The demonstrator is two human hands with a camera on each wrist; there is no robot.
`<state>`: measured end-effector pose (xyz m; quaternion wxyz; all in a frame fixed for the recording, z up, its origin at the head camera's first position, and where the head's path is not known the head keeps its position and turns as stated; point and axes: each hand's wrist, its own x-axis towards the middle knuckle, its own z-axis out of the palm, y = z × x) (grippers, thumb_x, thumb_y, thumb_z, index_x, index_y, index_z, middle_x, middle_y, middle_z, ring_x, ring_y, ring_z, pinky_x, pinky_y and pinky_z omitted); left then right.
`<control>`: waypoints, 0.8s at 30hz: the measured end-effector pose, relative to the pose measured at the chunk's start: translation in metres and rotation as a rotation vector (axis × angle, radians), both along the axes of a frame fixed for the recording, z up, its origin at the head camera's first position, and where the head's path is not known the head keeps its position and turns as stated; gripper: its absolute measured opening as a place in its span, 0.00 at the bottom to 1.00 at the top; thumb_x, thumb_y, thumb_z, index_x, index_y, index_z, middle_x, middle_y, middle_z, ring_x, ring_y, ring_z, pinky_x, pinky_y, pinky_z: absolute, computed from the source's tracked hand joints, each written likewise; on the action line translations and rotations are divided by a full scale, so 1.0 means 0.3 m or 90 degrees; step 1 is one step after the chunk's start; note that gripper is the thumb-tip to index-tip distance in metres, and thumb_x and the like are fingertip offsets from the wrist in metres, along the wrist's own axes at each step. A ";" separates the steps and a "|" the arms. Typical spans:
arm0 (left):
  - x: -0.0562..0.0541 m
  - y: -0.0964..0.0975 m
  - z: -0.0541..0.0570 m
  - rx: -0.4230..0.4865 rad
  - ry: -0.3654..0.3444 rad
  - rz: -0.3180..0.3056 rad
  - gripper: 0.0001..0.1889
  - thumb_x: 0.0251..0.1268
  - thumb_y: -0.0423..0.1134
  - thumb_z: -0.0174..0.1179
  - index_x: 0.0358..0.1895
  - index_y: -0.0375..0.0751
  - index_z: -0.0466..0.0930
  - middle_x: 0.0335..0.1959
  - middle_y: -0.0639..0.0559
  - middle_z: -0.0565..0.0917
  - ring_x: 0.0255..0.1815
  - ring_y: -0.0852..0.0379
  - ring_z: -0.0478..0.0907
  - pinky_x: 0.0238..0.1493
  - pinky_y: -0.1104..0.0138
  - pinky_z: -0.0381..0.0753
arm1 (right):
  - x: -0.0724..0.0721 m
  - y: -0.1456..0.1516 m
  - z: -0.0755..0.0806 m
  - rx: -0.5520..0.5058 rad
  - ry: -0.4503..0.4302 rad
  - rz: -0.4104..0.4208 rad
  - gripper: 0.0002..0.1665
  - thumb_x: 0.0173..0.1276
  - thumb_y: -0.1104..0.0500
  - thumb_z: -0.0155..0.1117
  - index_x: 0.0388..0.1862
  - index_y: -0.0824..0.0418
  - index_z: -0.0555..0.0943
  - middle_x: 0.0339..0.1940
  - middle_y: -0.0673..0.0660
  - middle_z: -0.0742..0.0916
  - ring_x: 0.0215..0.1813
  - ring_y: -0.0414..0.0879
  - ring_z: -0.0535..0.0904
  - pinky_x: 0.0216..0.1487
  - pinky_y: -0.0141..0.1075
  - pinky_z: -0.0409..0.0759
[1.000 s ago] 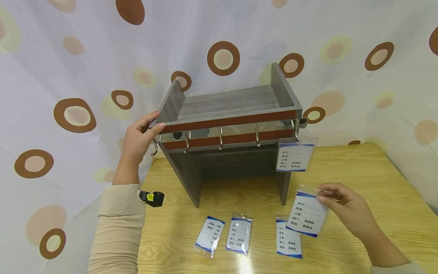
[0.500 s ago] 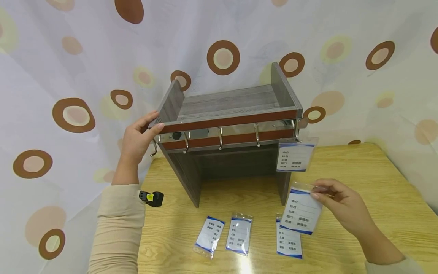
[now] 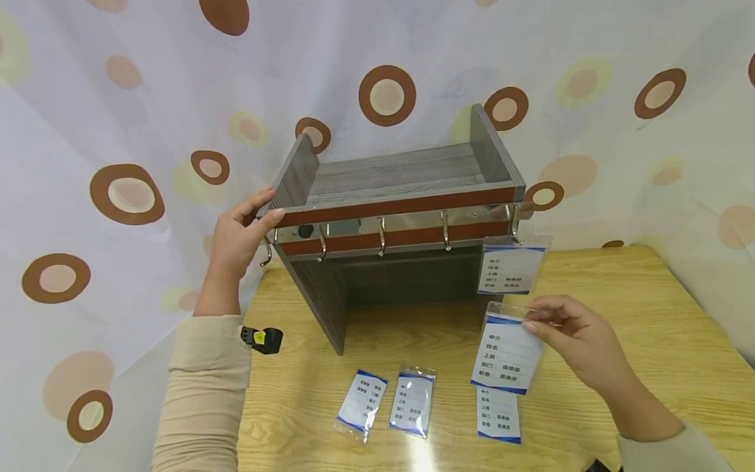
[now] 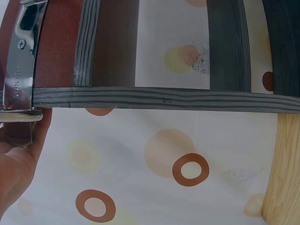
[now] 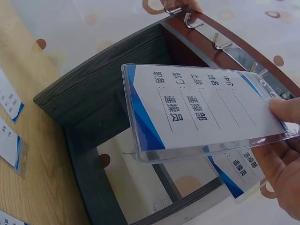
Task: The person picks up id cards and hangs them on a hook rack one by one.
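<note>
My left hand grips the left front corner of a grey wooden shelf, thumb at the front. In the left wrist view, part of that hand shows beside the metal hook strip. My right hand pinches a clear-sleeved name badge by its upper right edge, thumb on its front. In the right wrist view, the held badge fills the middle. Another badge hangs from the rightmost hook, just above the held one.
Several metal hooks line the shelf's front. Three more badges lie on the wooden table: a left one turned upside down, a middle one and a right one partly covered by the held badge. Behind hangs a dotted curtain.
My right hand has moved left and slightly up with the badge, bringing it below the hanging one. The left hand stays on the shelf corner.
</note>
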<state>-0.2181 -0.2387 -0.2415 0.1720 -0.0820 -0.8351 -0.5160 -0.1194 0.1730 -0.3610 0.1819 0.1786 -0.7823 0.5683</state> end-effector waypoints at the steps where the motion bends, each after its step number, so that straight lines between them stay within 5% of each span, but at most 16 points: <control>1: 0.000 0.000 0.001 0.000 0.001 0.000 0.27 0.53 0.46 0.59 0.56 0.39 0.69 0.59 0.50 0.66 0.60 0.59 0.59 0.57 0.64 0.61 | -0.002 -0.004 0.004 0.000 0.003 -0.002 0.15 0.50 0.79 0.58 0.36 0.68 0.75 0.29 0.43 0.81 0.32 0.34 0.75 0.28 0.23 0.73; 24: 0.008 0.003 0.003 -0.003 0.009 -0.004 0.25 0.54 0.44 0.58 0.57 0.39 0.69 0.59 0.50 0.66 0.61 0.59 0.58 0.58 0.64 0.59 | -0.041 -0.072 0.067 0.007 0.026 0.012 0.12 0.50 0.76 0.60 0.36 0.70 0.77 0.28 0.43 0.80 0.32 0.35 0.74 0.28 0.23 0.73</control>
